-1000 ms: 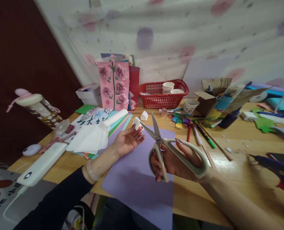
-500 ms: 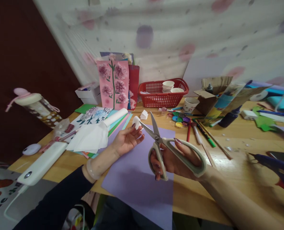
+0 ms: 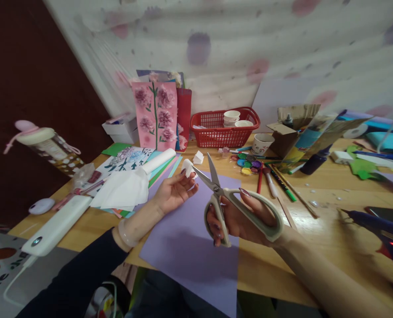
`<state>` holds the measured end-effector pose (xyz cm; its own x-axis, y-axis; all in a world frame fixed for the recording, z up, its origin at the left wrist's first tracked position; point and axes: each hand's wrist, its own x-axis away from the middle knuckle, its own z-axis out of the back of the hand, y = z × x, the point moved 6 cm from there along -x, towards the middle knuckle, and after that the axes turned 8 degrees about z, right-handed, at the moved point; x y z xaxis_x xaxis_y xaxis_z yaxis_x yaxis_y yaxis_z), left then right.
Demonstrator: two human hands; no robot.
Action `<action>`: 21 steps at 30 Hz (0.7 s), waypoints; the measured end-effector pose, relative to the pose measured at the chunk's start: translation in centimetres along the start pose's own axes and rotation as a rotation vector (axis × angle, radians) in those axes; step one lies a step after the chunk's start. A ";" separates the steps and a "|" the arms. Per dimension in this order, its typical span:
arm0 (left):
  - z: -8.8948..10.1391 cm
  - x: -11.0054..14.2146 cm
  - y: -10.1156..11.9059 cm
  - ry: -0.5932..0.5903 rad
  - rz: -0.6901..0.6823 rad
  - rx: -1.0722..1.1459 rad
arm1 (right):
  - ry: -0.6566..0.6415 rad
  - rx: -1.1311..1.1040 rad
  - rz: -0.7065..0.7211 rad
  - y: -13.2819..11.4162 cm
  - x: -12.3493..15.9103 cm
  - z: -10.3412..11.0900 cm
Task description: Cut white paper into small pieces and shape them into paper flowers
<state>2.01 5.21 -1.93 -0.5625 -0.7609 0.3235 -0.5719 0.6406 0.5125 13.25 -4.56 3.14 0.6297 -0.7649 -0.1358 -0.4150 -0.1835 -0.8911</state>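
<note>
While the left hand (image 3: 176, 193) pinches a small white paper piece (image 3: 188, 167) between thumb and fingertips, its other fingers loosely curled and palm up, the right hand (image 3: 238, 221) has the scissors (image 3: 218, 191), thumb through 1 handle loop, fingers through the other. Blades are spread in a narrow V, tips pointing away and left. 1 tip sits right at the paper piece; can't tell if it touches. Both hands are above a purple sheet (image 3: 183, 251) that lies on the table (image 3: 259, 271) and overhangs the near edge. Just beyond the paper piece: a white folded scrap (image 3: 198, 157). Left side: white sheets (image 3: 120, 192) over a stack of coloured paper, a white roll (image 3: 159, 160) on the stack, a white power bank (image 3: 59, 224) with cable plugged in. Back: pink flower card (image 3: 155, 115) standing upright, red basket (image 3: 221, 137) with white cups (image 3: 231, 118) inside, printed paper cup (image 3: 262, 143) to its right. Right side: paint pots (image 3: 247, 167), red pencil (image 3: 260, 180), brush (image 3: 271, 183), green-ended marker (image 3: 284, 185). Far right: glue gun (image 3: 375, 224), red light lit, nozzle pointing left.
</note>
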 end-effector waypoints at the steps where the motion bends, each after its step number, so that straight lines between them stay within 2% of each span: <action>1: 0.0 0.0 0.0 0.000 0.000 0.002 | -0.003 0.003 -0.003 0.0 0.0 0.0; 7: 0.1 -0.1 0.0 0.008 -0.005 0.009 | 0.010 -0.019 0.023 0.0 0.1 0.1; 15: 0.2 -0.2 0.0 0.004 -0.005 0.007 | -0.080 -0.201 0.069 0.0 0.0 -0.4; 21: 0.1 -0.2 0.0 0.026 -0.013 -0.003 | -0.075 -0.252 0.057 0.1 0.1 -0.1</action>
<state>2.01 5.38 -2.07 -0.5390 -0.7718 0.3374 -0.5773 0.6302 0.5192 13.21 -4.77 3.11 0.6434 -0.7324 -0.2227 -0.5959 -0.2966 -0.7462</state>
